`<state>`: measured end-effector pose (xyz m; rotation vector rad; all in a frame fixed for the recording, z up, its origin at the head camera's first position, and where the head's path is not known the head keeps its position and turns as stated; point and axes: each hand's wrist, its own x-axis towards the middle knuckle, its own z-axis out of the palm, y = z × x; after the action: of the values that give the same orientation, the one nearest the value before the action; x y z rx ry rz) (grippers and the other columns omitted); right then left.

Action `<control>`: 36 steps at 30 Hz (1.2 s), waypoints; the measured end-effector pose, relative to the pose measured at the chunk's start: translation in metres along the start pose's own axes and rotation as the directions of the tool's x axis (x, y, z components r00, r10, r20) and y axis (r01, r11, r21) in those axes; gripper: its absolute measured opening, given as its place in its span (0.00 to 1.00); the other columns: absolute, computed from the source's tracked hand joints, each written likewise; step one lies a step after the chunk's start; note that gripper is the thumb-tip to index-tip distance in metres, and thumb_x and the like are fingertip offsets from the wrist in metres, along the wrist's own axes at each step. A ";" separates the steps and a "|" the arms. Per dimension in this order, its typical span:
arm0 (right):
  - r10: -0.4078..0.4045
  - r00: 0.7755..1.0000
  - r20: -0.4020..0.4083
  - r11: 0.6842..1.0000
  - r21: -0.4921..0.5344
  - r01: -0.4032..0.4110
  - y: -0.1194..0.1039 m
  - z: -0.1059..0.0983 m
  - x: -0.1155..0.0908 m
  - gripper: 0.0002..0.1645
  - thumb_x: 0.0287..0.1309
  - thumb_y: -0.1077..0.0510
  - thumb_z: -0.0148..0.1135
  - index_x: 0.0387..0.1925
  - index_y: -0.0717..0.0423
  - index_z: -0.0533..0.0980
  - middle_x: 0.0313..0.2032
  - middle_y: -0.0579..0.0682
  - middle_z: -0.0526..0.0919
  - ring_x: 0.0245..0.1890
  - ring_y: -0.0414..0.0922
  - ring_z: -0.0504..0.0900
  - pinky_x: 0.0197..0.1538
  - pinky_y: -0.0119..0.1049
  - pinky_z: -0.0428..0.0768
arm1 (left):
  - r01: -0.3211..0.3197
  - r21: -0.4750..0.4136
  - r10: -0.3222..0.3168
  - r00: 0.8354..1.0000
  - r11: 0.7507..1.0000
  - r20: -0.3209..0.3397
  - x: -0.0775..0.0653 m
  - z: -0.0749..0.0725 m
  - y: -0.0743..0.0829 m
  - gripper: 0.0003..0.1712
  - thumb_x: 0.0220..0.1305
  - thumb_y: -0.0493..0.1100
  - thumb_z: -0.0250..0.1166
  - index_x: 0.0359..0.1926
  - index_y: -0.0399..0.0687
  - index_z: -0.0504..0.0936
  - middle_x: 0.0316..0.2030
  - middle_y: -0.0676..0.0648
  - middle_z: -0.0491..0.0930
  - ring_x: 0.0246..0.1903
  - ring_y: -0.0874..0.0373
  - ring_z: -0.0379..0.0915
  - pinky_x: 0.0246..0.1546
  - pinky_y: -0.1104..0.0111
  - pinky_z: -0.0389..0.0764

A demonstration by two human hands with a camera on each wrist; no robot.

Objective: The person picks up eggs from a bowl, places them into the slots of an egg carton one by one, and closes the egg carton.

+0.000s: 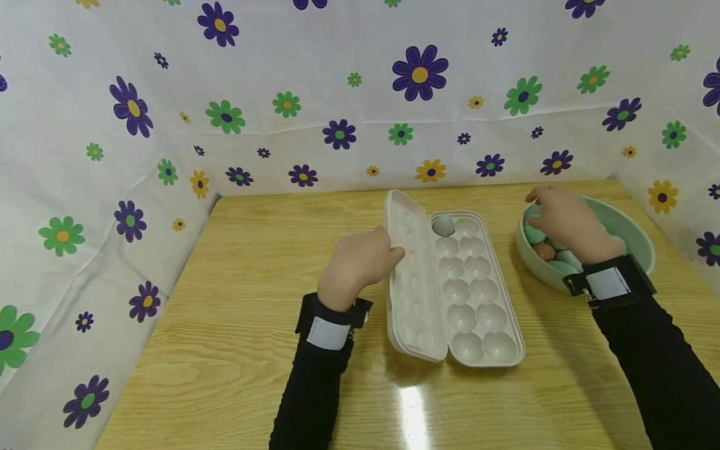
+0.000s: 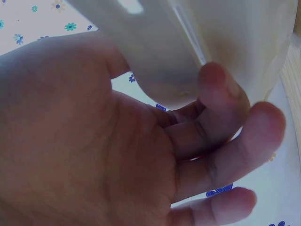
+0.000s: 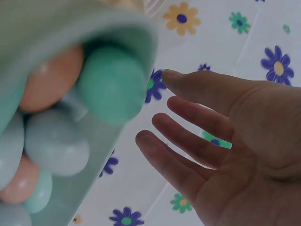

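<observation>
A white egg carton (image 1: 488,299) lies open on the table, its lid (image 1: 413,281) tilted up on the left. My left hand (image 1: 360,262) grips the lid's left edge; in the left wrist view its fingers curl against the pale plastic (image 2: 164,70). One pale grey-blue egg (image 1: 443,225) sits in the far left cup of the carton. Above the green bowl (image 1: 632,234) hovers my right hand (image 1: 574,219), fingers extended and holding nothing. The right wrist view shows a green egg (image 3: 113,84), a brown egg (image 3: 52,80) and a pale blue egg (image 3: 57,142) in the bowl, apart from the fingers.
Flower-patterned white cloth (image 1: 349,56) hangs behind and at both sides of the wooden table (image 1: 225,312). The bowl stands to the right of the carton, near the right-hand cloth. Several more eggs lie in the bowl, partly hidden by the right hand in the head view.
</observation>
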<state>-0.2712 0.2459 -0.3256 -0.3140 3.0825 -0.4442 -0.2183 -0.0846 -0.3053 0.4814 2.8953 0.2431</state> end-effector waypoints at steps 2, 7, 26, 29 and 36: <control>0.030 0.999 0.023 0.998 0.054 -0.031 0.012 -0.003 -0.002 0.24 0.57 0.59 0.54 0.53 0.70 0.65 0.50 0.70 0.71 0.47 0.62 0.70 0.48 0.59 0.70 | 0.000 0.002 0.000 1.000 1.000 0.001 0.000 -0.001 0.000 0.20 0.68 0.55 0.46 0.27 0.47 0.71 0.20 0.50 0.68 0.20 0.58 0.67 0.20 0.67 0.65; 0.060 0.996 0.068 0.991 0.112 -0.067 0.034 -0.008 -0.008 0.26 0.59 0.56 0.47 0.54 0.72 0.64 0.52 0.71 0.68 0.47 0.62 0.68 0.49 0.61 0.68 | 0.007 -0.005 -0.007 1.000 1.000 0.010 0.001 -0.001 0.002 0.21 0.68 0.55 0.46 0.26 0.47 0.72 0.20 0.50 0.67 0.19 0.58 0.67 0.19 0.67 0.65; 0.073 0.975 0.212 0.989 0.112 -0.098 0.052 -0.005 -0.008 0.20 0.51 0.60 0.57 0.44 0.67 0.66 0.28 0.56 0.70 0.24 0.49 0.68 0.25 0.42 0.68 | 0.020 -0.009 -0.020 1.000 1.000 0.019 0.004 -0.004 0.006 0.21 0.67 0.54 0.46 0.21 0.48 0.70 0.19 0.51 0.67 0.18 0.58 0.66 0.18 0.68 0.63; 0.071 0.975 0.209 0.988 0.116 -0.097 0.052 -0.005 -0.008 0.20 0.50 0.61 0.58 0.43 0.66 0.65 0.30 0.57 0.71 0.25 0.50 0.69 0.25 0.43 0.68 | 0.018 -0.009 -0.018 1.000 1.000 0.017 0.004 -0.004 0.007 0.21 0.67 0.54 0.46 0.22 0.48 0.70 0.19 0.50 0.67 0.18 0.58 0.66 0.18 0.68 0.63; -0.011 0.986 0.164 0.998 0.064 0.000 0.057 -0.002 -0.001 0.18 0.45 0.63 0.59 0.40 0.66 0.70 0.32 0.58 0.76 0.27 0.50 0.70 0.27 0.44 0.70 | 0.026 0.000 -0.026 0.999 1.000 0.019 0.006 -0.004 0.006 0.21 0.67 0.54 0.47 0.23 0.48 0.71 0.20 0.50 0.67 0.19 0.58 0.66 0.19 0.68 0.63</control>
<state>-0.2819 0.2999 -0.3398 -0.3398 2.9012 -0.4891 -0.2231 -0.0770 -0.3008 0.4426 2.8815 0.2337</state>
